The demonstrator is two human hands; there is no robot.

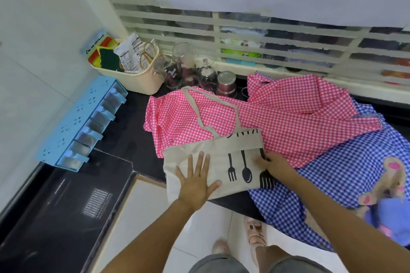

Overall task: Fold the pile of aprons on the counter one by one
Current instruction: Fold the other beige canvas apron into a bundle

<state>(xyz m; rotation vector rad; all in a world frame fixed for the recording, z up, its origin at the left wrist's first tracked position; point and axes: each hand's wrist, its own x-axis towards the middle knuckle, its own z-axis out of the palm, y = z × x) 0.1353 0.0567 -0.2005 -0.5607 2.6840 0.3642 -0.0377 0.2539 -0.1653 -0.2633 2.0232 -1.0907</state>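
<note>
- On the table, near its front edge, the part-folded beige apron lies over the pink checked apron and the blue checked apron.
- Left hand presses flat, fingers spread wide. Right hand rests on the fold's right end; whether it pinches, I cannot tell.
- Smooth outward from the crease and square the edges before folding again.
- Beige looks stiff and canvas-like, printed with black cutlery; the checks look thin and rumpled.
</note>
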